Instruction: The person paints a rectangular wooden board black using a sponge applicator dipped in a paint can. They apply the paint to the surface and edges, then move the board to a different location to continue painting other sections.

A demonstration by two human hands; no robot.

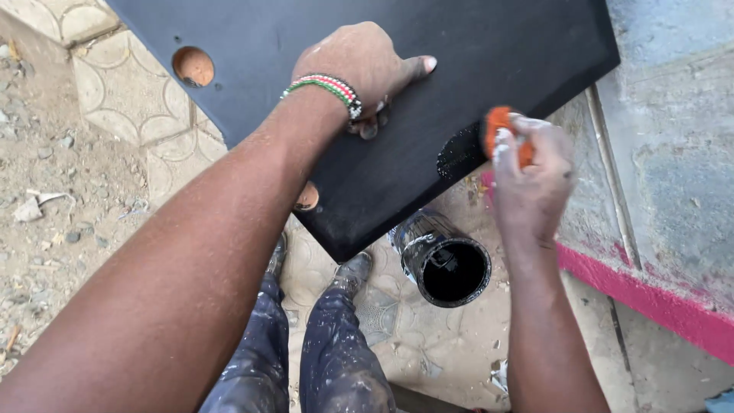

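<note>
2 hands: left hand (359, 65) spread on 1 black board (489, 46); right hand (535, 180) pinching 1 orange sponge (498, 122).

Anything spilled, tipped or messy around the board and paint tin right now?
The paint tin lies tilted on the ground below the black board, black paint smeared down its outside. No puddle is visible. Trousers are paint-spattered.

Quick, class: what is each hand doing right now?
Left hand: open, pressed flat on the black painted wooden board.
Right hand: closed around a small orange paint applicator touching the board's surface.
</note>
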